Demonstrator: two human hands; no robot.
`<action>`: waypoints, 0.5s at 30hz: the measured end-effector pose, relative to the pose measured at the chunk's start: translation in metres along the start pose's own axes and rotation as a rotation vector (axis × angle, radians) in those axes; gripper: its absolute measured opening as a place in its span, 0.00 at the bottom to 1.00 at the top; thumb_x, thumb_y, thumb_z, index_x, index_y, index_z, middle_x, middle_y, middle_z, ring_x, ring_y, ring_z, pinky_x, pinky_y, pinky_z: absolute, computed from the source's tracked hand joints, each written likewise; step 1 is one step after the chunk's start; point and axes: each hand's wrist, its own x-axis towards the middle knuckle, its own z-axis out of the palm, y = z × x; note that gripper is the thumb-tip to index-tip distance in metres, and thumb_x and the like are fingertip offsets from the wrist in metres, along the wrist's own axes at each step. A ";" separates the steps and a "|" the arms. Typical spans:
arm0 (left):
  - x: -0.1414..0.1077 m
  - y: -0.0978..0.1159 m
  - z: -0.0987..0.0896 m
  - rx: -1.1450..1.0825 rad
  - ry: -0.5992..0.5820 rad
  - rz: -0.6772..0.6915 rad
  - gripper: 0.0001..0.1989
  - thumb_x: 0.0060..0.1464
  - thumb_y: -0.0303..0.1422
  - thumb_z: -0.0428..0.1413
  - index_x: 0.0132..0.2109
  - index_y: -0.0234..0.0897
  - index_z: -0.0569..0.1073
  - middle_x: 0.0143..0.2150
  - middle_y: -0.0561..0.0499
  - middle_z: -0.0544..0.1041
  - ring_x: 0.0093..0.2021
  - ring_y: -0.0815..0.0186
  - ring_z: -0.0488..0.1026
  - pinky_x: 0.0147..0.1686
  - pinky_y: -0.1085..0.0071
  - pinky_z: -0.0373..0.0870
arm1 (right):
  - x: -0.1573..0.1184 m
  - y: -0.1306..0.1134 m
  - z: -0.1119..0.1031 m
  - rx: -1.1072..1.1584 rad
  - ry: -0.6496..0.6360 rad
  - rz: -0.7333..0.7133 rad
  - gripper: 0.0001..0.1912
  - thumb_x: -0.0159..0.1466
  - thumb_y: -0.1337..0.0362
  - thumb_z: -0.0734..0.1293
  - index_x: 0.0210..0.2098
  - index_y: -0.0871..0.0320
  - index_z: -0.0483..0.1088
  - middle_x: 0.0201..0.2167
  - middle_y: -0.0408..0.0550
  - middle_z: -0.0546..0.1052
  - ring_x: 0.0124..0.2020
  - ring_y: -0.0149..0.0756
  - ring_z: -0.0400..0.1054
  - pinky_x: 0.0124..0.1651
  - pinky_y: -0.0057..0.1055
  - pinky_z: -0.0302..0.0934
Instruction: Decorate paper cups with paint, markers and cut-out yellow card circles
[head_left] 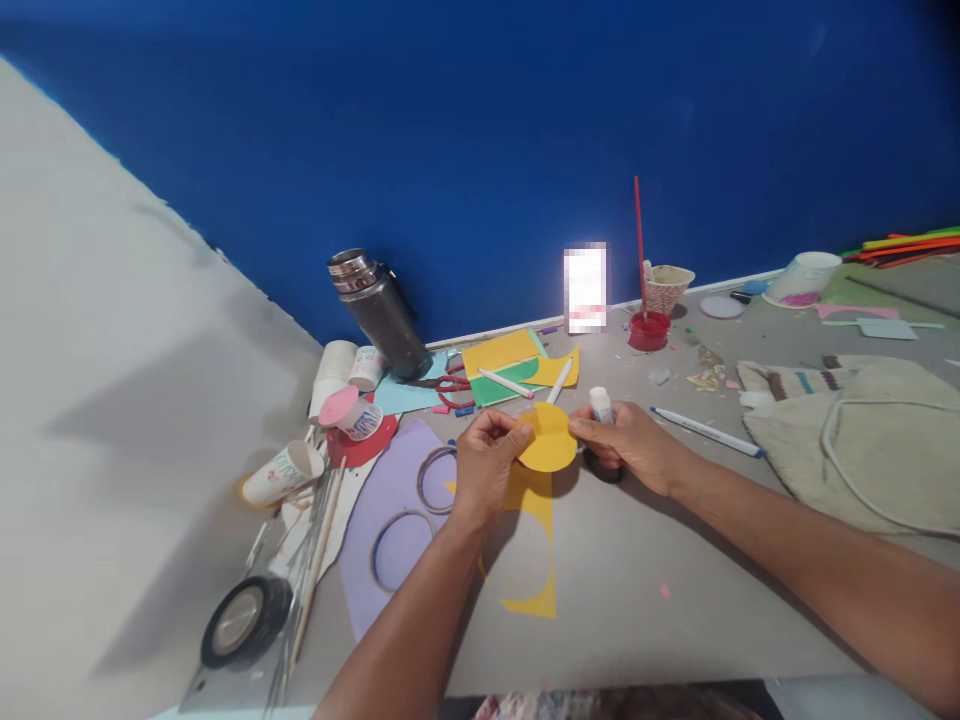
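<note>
A yellow paper circle (550,440) is held up over the middle of the table. My left hand (489,455) pinches its left edge between thumb and fingers. With thumb and forefinger, my right hand (634,440) grips the right edge. A white-capped glue stick (601,404) shows upright at my right fingers; whether they hold it or it stands behind them, I cannot tell. Something dark and round (606,468) sits under that hand, partly hidden. Below the circle lies a yellow paper offcut (541,600) with a round hole, partly covered by my left hand and forearm.
Scissors (450,383), markers (508,383) and coloured paper (499,352) lie behind my hands. A dark flask (382,325) leans near the blue wall. Purple paper (375,500), paper cups (285,472) and black tape (246,622) are left. A cloth bag (885,450) lies right.
</note>
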 end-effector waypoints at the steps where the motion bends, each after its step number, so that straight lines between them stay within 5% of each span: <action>1: -0.001 0.001 0.000 0.014 -0.004 -0.003 0.19 0.40 0.39 0.73 0.29 0.37 0.71 0.23 0.59 0.69 0.24 0.74 0.63 0.25 0.77 0.61 | 0.000 -0.001 0.001 -0.017 0.025 0.000 0.26 0.48 0.43 0.80 0.29 0.58 0.72 0.13 0.32 0.58 0.17 0.24 0.47 0.21 0.27 0.42; 10: -0.002 0.000 0.001 0.123 -0.068 0.033 0.16 0.41 0.37 0.73 0.28 0.36 0.73 0.25 0.56 0.72 0.26 0.73 0.66 0.26 0.76 0.64 | -0.002 -0.004 -0.003 -0.321 0.129 -0.187 0.20 0.54 0.47 0.76 0.28 0.58 0.75 0.18 0.39 0.67 0.21 0.30 0.57 0.25 0.30 0.51; 15: -0.003 -0.002 0.000 0.091 -0.091 0.006 0.18 0.41 0.36 0.74 0.38 0.35 0.78 0.30 0.54 0.78 0.30 0.70 0.73 0.32 0.74 0.69 | -0.006 -0.008 -0.003 -0.408 0.126 -0.281 0.17 0.56 0.49 0.75 0.29 0.57 0.75 0.25 0.43 0.74 0.27 0.34 0.64 0.30 0.30 0.58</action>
